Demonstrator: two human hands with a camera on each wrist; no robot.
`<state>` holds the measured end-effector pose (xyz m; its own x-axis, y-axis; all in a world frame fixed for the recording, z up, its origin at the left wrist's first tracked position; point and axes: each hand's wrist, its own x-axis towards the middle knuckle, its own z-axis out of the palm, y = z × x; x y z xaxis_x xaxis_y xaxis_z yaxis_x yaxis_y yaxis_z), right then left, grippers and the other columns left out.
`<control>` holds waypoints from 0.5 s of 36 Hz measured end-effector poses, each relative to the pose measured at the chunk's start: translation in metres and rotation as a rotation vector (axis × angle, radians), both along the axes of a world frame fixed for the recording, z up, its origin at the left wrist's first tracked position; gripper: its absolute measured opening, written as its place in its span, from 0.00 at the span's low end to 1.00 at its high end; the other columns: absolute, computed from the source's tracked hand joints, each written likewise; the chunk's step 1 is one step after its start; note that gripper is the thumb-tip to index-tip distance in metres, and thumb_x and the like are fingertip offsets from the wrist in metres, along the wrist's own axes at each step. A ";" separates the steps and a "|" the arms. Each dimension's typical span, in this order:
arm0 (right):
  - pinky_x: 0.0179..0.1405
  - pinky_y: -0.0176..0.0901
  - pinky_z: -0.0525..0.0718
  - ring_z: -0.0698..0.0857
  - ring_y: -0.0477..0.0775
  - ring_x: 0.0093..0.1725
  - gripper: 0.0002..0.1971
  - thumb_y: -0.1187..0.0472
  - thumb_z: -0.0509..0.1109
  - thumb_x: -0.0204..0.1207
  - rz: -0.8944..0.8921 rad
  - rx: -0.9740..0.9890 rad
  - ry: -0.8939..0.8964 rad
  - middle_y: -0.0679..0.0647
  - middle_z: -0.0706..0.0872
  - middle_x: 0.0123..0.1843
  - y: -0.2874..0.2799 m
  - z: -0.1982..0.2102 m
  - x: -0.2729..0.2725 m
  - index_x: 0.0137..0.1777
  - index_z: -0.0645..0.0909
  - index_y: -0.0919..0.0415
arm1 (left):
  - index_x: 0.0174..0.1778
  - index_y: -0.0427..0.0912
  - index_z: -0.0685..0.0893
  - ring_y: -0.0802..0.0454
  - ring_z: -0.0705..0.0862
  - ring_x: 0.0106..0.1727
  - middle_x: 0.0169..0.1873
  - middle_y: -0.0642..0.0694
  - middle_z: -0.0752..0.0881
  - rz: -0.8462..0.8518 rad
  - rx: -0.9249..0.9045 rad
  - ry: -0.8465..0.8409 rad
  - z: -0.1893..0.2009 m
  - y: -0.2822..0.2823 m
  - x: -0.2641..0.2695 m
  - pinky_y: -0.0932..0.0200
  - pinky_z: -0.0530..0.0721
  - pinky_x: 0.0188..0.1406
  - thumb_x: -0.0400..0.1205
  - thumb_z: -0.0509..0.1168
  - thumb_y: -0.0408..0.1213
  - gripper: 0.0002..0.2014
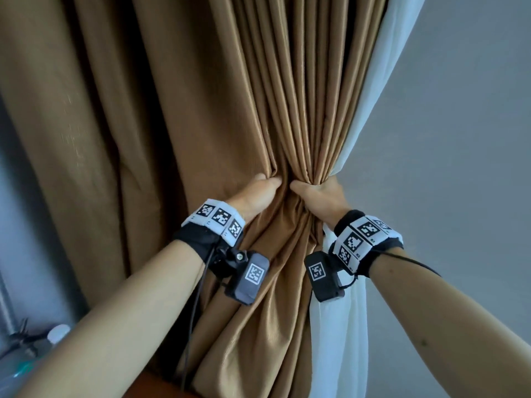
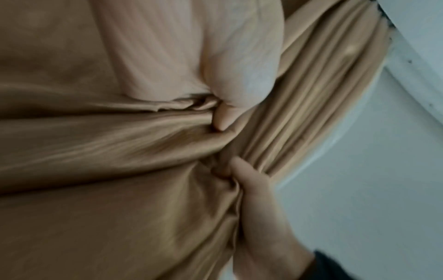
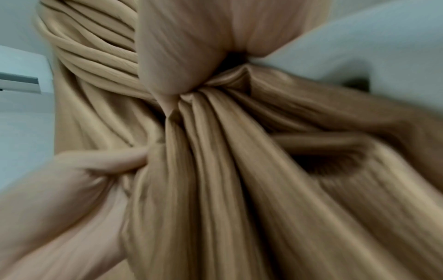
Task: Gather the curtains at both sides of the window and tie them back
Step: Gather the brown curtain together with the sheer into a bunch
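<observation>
A brown curtain point(image 1: 287, 110) hangs in front of me, drawn into a narrow bunch at mid height. My left hand point(image 1: 265, 183) grips the bunch from the left, its fingertips buried in the folds. My right hand point(image 1: 309, 189) clasps the same bunch from the right, thumb in front, and the two hands almost touch. In the left wrist view my left thumb point(image 2: 224, 119) presses into the fabric above the right hand point(image 2: 254, 199). The right wrist view shows the pleats point(image 3: 215, 151) fanning out below my grip. A white sheer curtain point(image 1: 385, 124) hangs behind the bunch on the right.
A grey wall point(image 1: 459, 139) fills the right side. More loose brown curtain point(image 1: 100, 124) spreads to the left. At the lower left stands a plastic bottle point(image 1: 57, 333) beside dark clutter. A wooden edge point(image 1: 156, 383) shows under the curtain's foot.
</observation>
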<state>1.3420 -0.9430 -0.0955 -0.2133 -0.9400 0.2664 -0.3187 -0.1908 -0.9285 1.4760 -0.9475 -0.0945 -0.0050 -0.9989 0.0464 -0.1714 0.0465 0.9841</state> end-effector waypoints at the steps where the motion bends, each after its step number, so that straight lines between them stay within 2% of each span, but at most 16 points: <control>1: 0.68 0.51 0.80 0.82 0.56 0.65 0.38 0.51 0.78 0.64 0.018 0.002 -0.003 0.55 0.83 0.67 0.003 0.000 0.000 0.75 0.72 0.57 | 0.74 0.34 0.70 0.43 0.75 0.72 0.72 0.40 0.76 -0.002 -0.010 -0.086 0.001 0.002 -0.004 0.45 0.69 0.77 0.87 0.56 0.45 0.23; 4: 0.69 0.53 0.80 0.83 0.53 0.64 0.45 0.43 0.78 0.56 0.079 0.036 -0.024 0.51 0.83 0.67 0.006 0.001 -0.005 0.76 0.72 0.54 | 0.75 0.36 0.73 0.42 0.73 0.75 0.74 0.41 0.75 0.016 -0.052 -0.267 -0.004 0.007 -0.008 0.45 0.66 0.78 0.87 0.52 0.51 0.26; 7: 0.71 0.51 0.78 0.83 0.51 0.65 0.49 0.41 0.83 0.55 0.206 0.075 -0.128 0.49 0.83 0.68 0.013 0.009 -0.011 0.77 0.72 0.55 | 0.69 0.39 0.81 0.45 0.79 0.68 0.66 0.42 0.83 -0.084 -0.116 -0.348 -0.015 0.019 -0.014 0.46 0.71 0.75 0.87 0.53 0.52 0.25; 9: 0.71 0.45 0.76 0.81 0.49 0.67 0.47 0.46 0.84 0.60 0.270 0.073 -0.147 0.49 0.81 0.70 0.018 0.012 -0.013 0.79 0.68 0.58 | 0.76 0.45 0.76 0.48 0.77 0.71 0.70 0.46 0.80 -0.132 -0.177 -0.378 -0.021 0.027 -0.017 0.50 0.71 0.76 0.88 0.53 0.53 0.24; 10: 0.71 0.43 0.76 0.80 0.48 0.67 0.50 0.45 0.84 0.60 0.281 0.058 -0.126 0.49 0.80 0.71 0.019 0.013 -0.013 0.80 0.67 0.59 | 0.79 0.46 0.72 0.48 0.74 0.75 0.74 0.46 0.77 -0.151 -0.207 -0.371 -0.022 0.030 -0.018 0.52 0.68 0.77 0.89 0.53 0.49 0.23; 12: 0.72 0.42 0.74 0.79 0.47 0.69 0.62 0.39 0.87 0.48 0.273 0.032 -0.057 0.49 0.79 0.72 0.020 0.013 -0.008 0.81 0.63 0.60 | 0.80 0.42 0.69 0.46 0.70 0.78 0.77 0.42 0.73 -0.161 -0.257 -0.407 -0.020 0.033 -0.018 0.53 0.66 0.79 0.89 0.52 0.40 0.22; 14: 0.75 0.44 0.72 0.77 0.47 0.71 0.73 0.33 0.86 0.36 0.259 0.048 -0.002 0.49 0.78 0.73 0.017 0.012 -0.003 0.82 0.59 0.60 | 0.78 0.35 0.71 0.42 0.70 0.78 0.76 0.36 0.74 -0.102 -0.263 -0.454 -0.017 0.034 -0.020 0.51 0.65 0.79 0.88 0.52 0.34 0.21; 16: 0.76 0.44 0.72 0.77 0.48 0.71 0.76 0.31 0.86 0.32 0.257 0.064 0.026 0.49 0.77 0.73 0.012 0.011 -0.001 0.82 0.57 0.60 | 0.77 0.32 0.72 0.41 0.72 0.76 0.75 0.34 0.75 -0.088 -0.240 -0.538 -0.016 0.033 -0.021 0.56 0.64 0.75 0.89 0.51 0.34 0.20; 18: 0.75 0.43 0.72 0.78 0.47 0.70 0.73 0.33 0.87 0.33 0.238 0.054 0.041 0.49 0.78 0.72 0.013 0.011 0.001 0.80 0.60 0.61 | 0.76 0.30 0.72 0.40 0.73 0.74 0.73 0.33 0.76 -0.115 -0.204 -0.602 -0.014 0.034 -0.021 0.56 0.65 0.71 0.90 0.49 0.33 0.20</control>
<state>1.3428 -0.9297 -0.0848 0.0253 -0.9756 0.2182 -0.3081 -0.2153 -0.9267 1.4551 -0.9131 -0.1082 -0.1957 -0.9619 0.1912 -0.6736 0.2735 0.6866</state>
